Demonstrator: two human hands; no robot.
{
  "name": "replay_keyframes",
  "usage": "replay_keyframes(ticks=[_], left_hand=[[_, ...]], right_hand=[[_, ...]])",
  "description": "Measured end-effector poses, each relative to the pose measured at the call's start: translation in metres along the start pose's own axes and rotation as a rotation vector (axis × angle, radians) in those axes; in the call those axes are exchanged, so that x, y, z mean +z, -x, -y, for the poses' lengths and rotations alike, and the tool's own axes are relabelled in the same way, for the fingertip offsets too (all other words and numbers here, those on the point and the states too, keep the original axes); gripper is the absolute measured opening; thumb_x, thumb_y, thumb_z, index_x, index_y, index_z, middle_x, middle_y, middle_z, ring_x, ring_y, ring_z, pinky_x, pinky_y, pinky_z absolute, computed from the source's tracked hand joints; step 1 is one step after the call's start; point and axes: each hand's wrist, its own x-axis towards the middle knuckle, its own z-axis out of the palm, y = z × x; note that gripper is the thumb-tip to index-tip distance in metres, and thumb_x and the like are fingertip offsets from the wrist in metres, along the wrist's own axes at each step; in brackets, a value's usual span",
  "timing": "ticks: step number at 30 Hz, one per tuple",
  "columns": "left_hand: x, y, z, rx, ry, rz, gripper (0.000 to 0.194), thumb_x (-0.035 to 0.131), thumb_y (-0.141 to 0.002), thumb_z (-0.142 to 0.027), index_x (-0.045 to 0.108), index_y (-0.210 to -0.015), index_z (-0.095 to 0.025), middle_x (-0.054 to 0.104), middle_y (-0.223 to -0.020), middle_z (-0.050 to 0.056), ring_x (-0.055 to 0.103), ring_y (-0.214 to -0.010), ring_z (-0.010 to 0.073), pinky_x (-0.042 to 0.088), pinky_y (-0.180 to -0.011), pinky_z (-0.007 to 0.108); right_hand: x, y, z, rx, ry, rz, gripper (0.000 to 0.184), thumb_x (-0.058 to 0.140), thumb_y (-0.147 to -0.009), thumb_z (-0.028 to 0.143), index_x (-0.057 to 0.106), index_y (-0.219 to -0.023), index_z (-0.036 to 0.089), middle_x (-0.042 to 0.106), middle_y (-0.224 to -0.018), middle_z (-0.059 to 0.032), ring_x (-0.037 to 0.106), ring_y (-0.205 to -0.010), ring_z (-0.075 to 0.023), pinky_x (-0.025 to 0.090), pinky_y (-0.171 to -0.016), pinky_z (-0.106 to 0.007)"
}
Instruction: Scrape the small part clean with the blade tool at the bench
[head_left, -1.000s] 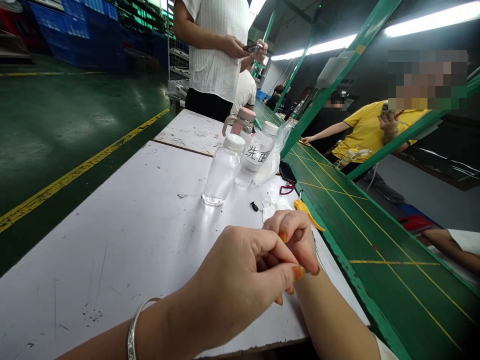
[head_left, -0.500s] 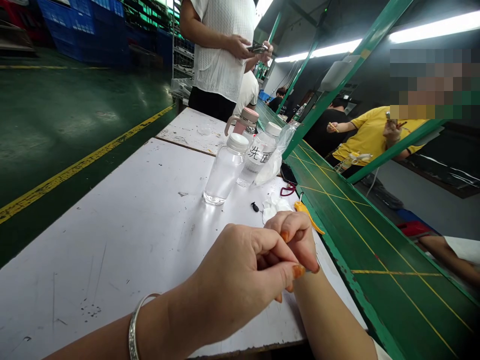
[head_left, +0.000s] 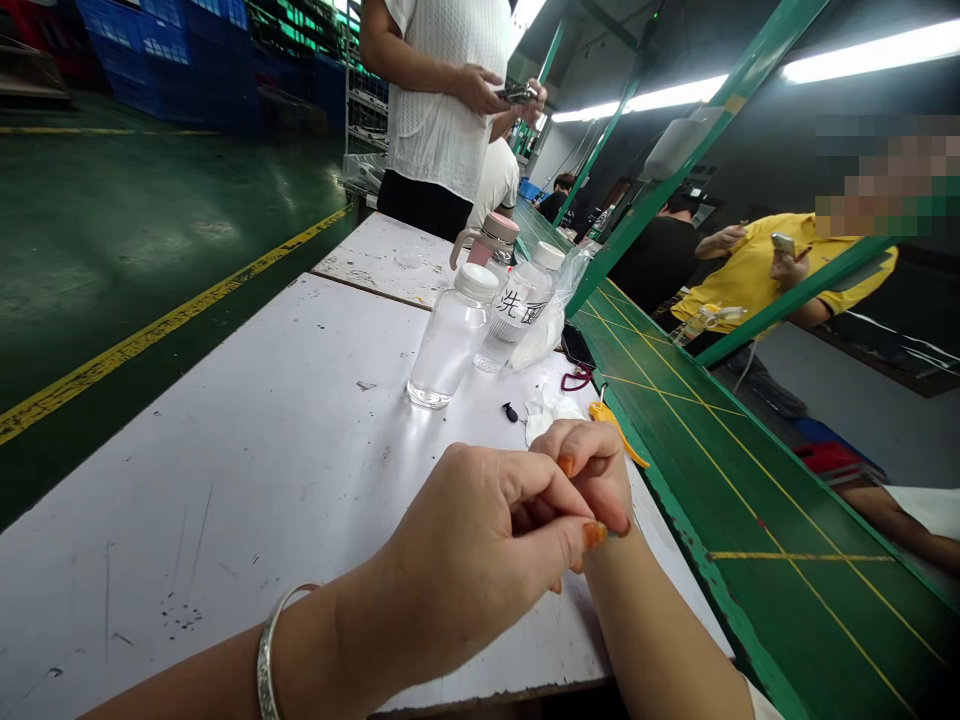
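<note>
White tabletop under us, with our left hand and right hand together, though we can't tell if something tiny's pinched between the fingertips. Crumpled tissue and an orange tool lie just past the right hand. Main change: the yellow-shirted co-worker's free hand pulled back; ours barely budged, so our fiddly bit looks no further along.

A silver bangle, orange nail polish and pale sleeve show.
</note>
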Motion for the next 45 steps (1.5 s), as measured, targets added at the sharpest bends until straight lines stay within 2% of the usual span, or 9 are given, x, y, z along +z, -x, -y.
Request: replay_keyframes(ticks=[4,7,10,12,18,22,27,36,45], left_hand=[[0.001,0.001,0.002,0.142,-0.084,-0.070,0.015,0.064,-0.083,-0.023,0.071,-0.072,-0.018,0.063,-0.059,-0.001,0.052,-0.050,0.0080,0.038,-0.047,0.018],[0.000,0.000,0.003,0.270,-0.178,-0.161,0.016,0.064,-0.083,-0.020,0.072,-0.070,-0.018,0.059,-0.054,-0.004,0.045,-0.046,0.0051,0.034,-0.044,0.015],[-0.001,-0.001,0.003,0.350,-0.228,-0.246,0.013,0.063,-0.081,-0.014,0.072,-0.072,-0.017,0.060,-0.054,-0.004,0.048,-0.047,0.0051,0.036,-0.045,0.014],[-0.002,-0.002,0.002,0.358,-0.224,-0.273,0.013,0.063,-0.080,-0.012,0.073,-0.073,-0.017,0.062,-0.056,-0.004,0.050,-0.048,0.0055,0.039,-0.047,0.014],[-0.008,-0.004,0.000,0.132,-0.065,-0.193,0.010,0.065,-0.081,-0.020,0.070,-0.073,-0.017,0.064,-0.060,-0.001,0.059,-0.054,0.0096,0.045,-0.048,0.017],[-0.015,-0.009,0.001,0.013,0.153,-0.031,0.008,0.069,-0.079,-0.022,0.070,-0.075,-0.015,0.067,-0.066,0.000,0.061,-0.056,0.0097,0.052,-0.055,0.019],[-0.021,-0.014,0.005,-0.100,0.354,0.130,0.010,0.074,-0.077,-0.021,0.069,-0.075,-0.012,0.066,-0.061,0.002,0.058,-0.048,0.0082,0.050,-0.051,0.019],[-0.026,-0.019,0.015,-0.200,0.506,0.279,0.013,0.072,-0.080,-0.021,0.068,-0.074,-0.011,0.067,-0.062,0.003,0.060,-0.044,0.0096,0.050,-0.045,0.018],[-0.025,-0.019,0.015,-0.254,0.553,0.300,0.015,0.069,-0.082,-0.019,0.066,-0.070,-0.010,0.066,-0.060,0.003,0.060,-0.042,0.0096,0.050,-0.041,0.017]], right_hand=[[0.003,-0.002,0.007,-0.103,-0.049,-0.030,0.024,0.059,-0.098,0.034,0.063,-0.117,0.019,0.065,-0.116,-0.0080,0.066,-0.094,-0.0181,0.058,-0.080,-0.035],[0.009,-0.007,0.017,-0.191,-0.091,-0.078,0.024,0.061,-0.097,0.039,0.067,-0.104,0.017,0.070,-0.098,-0.0051,0.067,-0.078,-0.0141,0.058,-0.069,-0.029],[0.015,-0.013,0.027,-0.268,-0.130,-0.160,0.033,0.076,-0.080,0.051,0.070,-0.078,0.019,0.069,-0.070,-0.0003,0.064,-0.058,-0.0124,0.053,-0.052,-0.023],[0.018,-0.015,0.033,-0.295,-0.138,-0.219,0.031,0.083,-0.071,0.050,0.072,-0.068,0.022,0.068,-0.061,0.0002,0.063,-0.053,-0.0134,0.052,-0.049,-0.023],[0.017,-0.016,0.038,-0.309,-0.102,-0.286,0.019,0.087,-0.071,0.040,0.078,-0.069,0.024,0.071,-0.061,-0.0025,0.066,-0.056,-0.0165,0.055,-0.053,-0.027],[0.013,-0.014,0.038,-0.273,-0.109,-0.224,0.015,0.086,-0.073,0.038,0.079,-0.072,0.024,0.073,-0.064,-0.0024,0.066,-0.058,-0.0160,0.055,-0.053,-0.026],[0.013,-0.013,0.038,-0.245,-0.128,-0.165,0.014,0.086,-0.073,0.036,0.079,-0.072,0.023,0.073,-0.065,-0.0022,0.066,-0.059,-0.0154,0.054,-0.053,-0.025],[0.019,-0.012,0.044,-0.230,-0.137,-0.177,0.021,0.088,-0.070,0.038,0.077,-0.066,0.020,0.070,-0.059,-0.0021,0.062,-0.051,-0.0139,0.050,-0.046,-0.024],[0.021,-0.011,0.043,-0.205,-0.175,-0.197,0.024,0.089,-0.068,0.039,0.076,-0.065,0.020,0.069,-0.057,-0.0008,0.061,-0.048,-0.0125,0.049,-0.044,-0.022]])
